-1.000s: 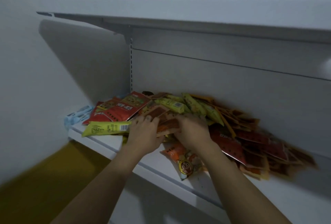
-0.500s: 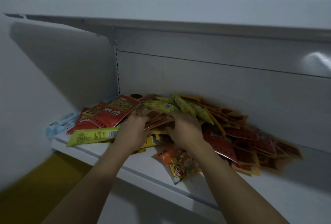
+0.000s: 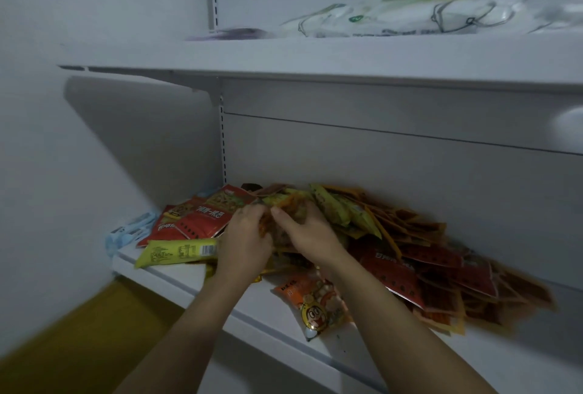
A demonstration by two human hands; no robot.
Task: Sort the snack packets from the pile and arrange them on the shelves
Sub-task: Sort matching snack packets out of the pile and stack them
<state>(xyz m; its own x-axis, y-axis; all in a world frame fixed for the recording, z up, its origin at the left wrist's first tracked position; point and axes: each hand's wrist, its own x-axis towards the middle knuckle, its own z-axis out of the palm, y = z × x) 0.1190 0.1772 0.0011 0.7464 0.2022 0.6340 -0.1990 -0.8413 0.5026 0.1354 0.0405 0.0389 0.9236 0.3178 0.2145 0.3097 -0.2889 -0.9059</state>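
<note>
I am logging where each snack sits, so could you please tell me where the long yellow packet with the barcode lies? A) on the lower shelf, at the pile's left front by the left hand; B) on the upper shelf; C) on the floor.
A: the long yellow packet lies flat on the lower shelf, with its barcode end reaching the left hand.

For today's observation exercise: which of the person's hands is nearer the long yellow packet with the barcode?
Left. The left hand sits at the right end of the yellow packet; the right hand lies farther right, beyond it.
</note>
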